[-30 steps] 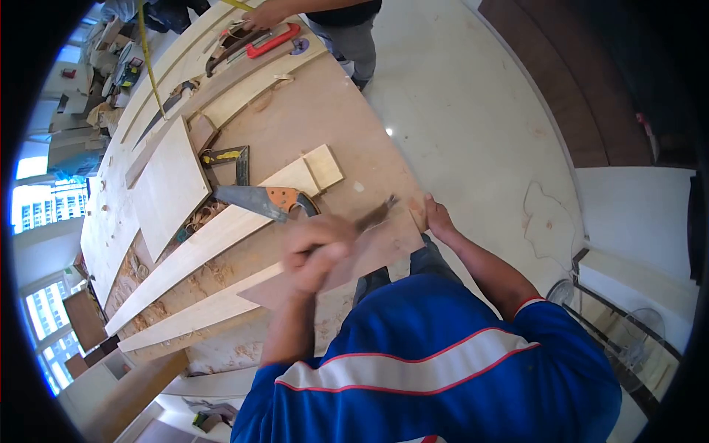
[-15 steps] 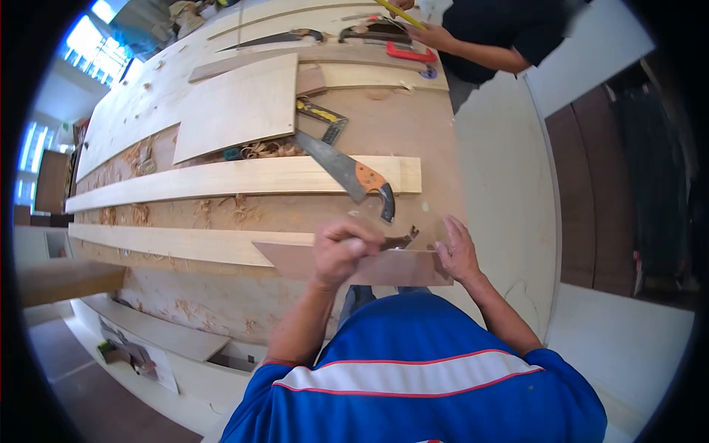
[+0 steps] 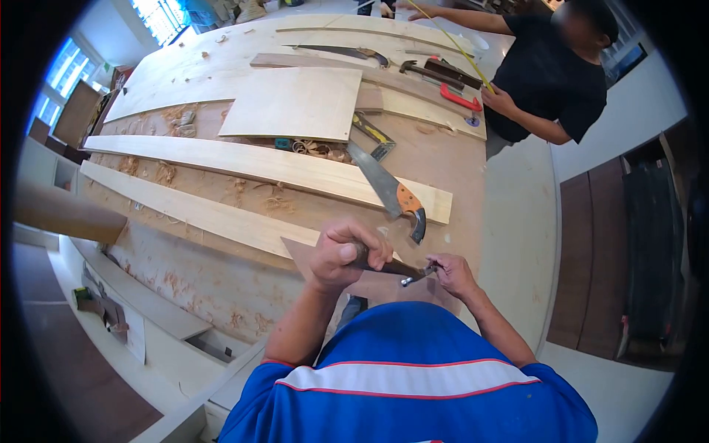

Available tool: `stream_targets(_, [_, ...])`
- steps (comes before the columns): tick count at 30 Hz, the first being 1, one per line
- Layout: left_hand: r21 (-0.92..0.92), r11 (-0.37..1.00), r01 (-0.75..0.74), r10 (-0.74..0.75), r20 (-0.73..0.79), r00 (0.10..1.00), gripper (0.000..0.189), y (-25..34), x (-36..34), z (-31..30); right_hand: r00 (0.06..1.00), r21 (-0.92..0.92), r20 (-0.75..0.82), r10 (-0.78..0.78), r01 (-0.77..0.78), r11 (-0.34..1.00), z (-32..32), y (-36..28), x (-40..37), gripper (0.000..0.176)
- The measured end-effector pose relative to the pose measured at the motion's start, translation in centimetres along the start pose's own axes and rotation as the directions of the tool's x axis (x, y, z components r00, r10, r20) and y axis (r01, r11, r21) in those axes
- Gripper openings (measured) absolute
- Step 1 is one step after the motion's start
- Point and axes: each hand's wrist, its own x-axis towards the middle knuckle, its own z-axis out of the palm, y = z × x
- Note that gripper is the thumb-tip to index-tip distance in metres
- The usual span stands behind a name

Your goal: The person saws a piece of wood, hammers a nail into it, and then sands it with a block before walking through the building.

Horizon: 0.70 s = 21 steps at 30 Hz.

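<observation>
- Gripping the claw hammer [image 3: 390, 266] by its handle, the left hand [image 3: 340, 255] was curled shut, the hammer's head toward 3 o'clock.
- The right hand [image 3: 453, 275] had bunched fingertips at the claw; whether they pinched anything was unclear.
- The handsaw [image 3: 391, 190] lay across a plank [image 3: 281, 168], blade toward 11 o'clock.

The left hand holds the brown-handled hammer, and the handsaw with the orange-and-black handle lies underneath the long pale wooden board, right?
Not underneath: the head view shows the handsaw lying on top of the board. The left hand does hold the hammer.
</observation>
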Motion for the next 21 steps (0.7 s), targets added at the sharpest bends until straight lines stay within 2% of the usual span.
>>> stream_targets(2, [-0.005,0.999,0.038,-0.038,-0.021,0.999,0.032,0.3,-0.5,0.2,0.999,-0.028,0.036,-0.012,0.013,1.000,-0.1,-0.2,0.4,0.026])
stream_targets(5, [0.016,0.993,0.114,-0.113,-0.064,0.992,0.029,0.0,-1.0,0.0,0.979,-0.202,0.115,-0.168,0.189,0.961,-0.7,-0.6,1.1,0.025])
stream_targets(8, [0.097,0.982,0.161,-0.149,-0.124,0.981,0.029,0.0,-1.8,0.1,0.985,-0.195,0.089,-0.146,0.161,0.968,-1.9,-2.1,2.8,0.026])
stream_targets(11, [0.189,0.972,0.138,-0.098,-0.203,0.974,0.032,1.2,-2.9,-0.1,0.984,0.014,-0.153,-0.094,0.097,0.995,-3.3,-2.8,6.3,0.027])
stream_targets(13, [0.198,0.977,0.077,-0.024,-0.256,0.966,0.033,2.8,-3.4,-0.5,0.986,-0.045,-0.115,0.122,-0.128,0.991,-5.8,-4.4,9.2,0.042])
stream_targets(14, [0.228,0.973,0.021,0.052,-0.311,0.949,0.034,3.8,-3.6,-0.6,0.964,-0.080,-0.266,0.006,-0.028,0.996,-6.2,-4.4,10.1,0.047])
stream_targets(16, [0.296,0.951,-0.084,0.204,-0.404,0.892,0.034,6.5,-3.3,-0.9,0.814,-0.188,-0.536,-0.225,0.145,0.971,-6.5,-4.5,11.2,0.060])
stream_targets(19, [0.347,0.902,-0.257,0.423,-0.593,0.685,0.036,10.8,-2.3,-2.4,0.894,-0.169,-0.428,-0.132,0.065,0.983,-6.4,-4.4,8.3,0.072])
stream_targets(21, [0.322,0.860,-0.396,0.505,-0.655,0.563,0.036,14.0,-1.0,-5.3,0.914,-0.270,-0.349,-0.205,0.112,0.956,-3.8,-2.1,5.0,0.071])
